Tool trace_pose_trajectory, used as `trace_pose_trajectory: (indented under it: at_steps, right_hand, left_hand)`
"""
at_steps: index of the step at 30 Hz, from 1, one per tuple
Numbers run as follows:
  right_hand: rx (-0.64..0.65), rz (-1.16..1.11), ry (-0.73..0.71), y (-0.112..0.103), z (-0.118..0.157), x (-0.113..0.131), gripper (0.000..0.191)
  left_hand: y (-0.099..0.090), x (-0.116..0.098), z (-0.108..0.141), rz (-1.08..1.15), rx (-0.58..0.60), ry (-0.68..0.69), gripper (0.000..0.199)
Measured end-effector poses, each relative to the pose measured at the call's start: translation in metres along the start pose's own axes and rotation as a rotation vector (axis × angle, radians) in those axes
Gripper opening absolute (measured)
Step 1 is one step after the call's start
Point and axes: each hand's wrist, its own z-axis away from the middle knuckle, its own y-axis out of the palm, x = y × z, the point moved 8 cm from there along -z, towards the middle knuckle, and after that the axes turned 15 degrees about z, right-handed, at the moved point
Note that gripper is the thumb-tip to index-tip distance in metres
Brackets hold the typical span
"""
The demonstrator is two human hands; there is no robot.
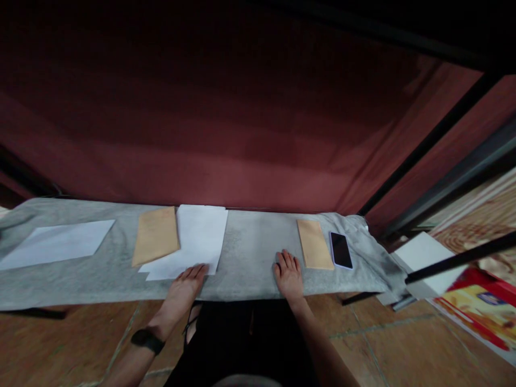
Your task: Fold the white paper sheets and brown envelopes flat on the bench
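Observation:
My left hand (189,282) lies on the near right edge of some white paper sheets (201,231), its fingers stretched over them. A brown envelope (157,235) partly covers these sheets on their left side. My right hand (289,274) rests flat on the grey cloth (258,242) with fingers a little apart and nothing in them. Just right of it is a second brown envelope (315,244), or a small stack of them. Beside that lies a phone (341,250) with a dark screen.
More white paper (60,243) lies at the far left of the cloth-covered table. A dark red panel (242,177) stands along the back edge. Black metal bars (427,142), a white box (427,258) and a red-and-yellow carton (479,306) are at the right.

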Motion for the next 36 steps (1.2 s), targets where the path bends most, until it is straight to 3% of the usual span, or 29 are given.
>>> trace_pose_trajectory:
  at_steps: [4,6,9,12,17,23,26,28,32,36]
  right_hand:
    - [0.005,-0.011,0.001,-0.001,0.000,0.001,0.044]
    - [0.002,-0.026,0.002,-0.002,0.000,0.001,0.044]
    - [-0.014,-0.070,0.017,-0.005,-0.001,-0.002,0.042]
    - [-0.023,-0.188,0.045,-0.008,-0.002,-0.006,0.040]
    - [0.065,-0.443,0.124,-0.003,-0.001,-0.008,0.042]
    - [0.217,-0.688,0.268,0.011,-0.005,-0.008,0.042]
    - [0.286,-0.847,0.312,0.017,-0.005,-0.011,0.046]
    - [0.301,-0.898,0.337,0.019,-0.001,-0.017,0.052]
    - [0.241,-0.949,0.374,0.019,0.010,-0.034,0.051]
    - [0.209,-0.898,0.362,0.022,0.009,-0.042,0.038]
  left_hand:
    - [-0.006,-0.006,-0.002,0.027,0.000,0.048,0.052]
    - [-0.008,-0.018,-0.004,0.034,-0.016,0.076,0.046]
    - [-0.005,-0.054,-0.008,0.065,-0.058,0.154,0.039]
    - [0.011,-0.098,-0.012,0.096,-0.048,0.234,0.039]
    - [0.033,-0.166,-0.017,0.148,-0.010,0.368,0.045]
    - [0.046,-0.216,-0.023,0.161,0.029,0.451,0.042]
    - [0.049,-0.220,-0.024,0.162,0.019,0.477,0.043]
    - [0.048,-0.211,-0.022,0.172,-0.016,0.472,0.043]
    - [0.042,-0.172,-0.013,0.165,-0.081,0.401,0.041]
    - [0.045,-0.131,-0.014,0.143,-0.045,0.259,0.041]
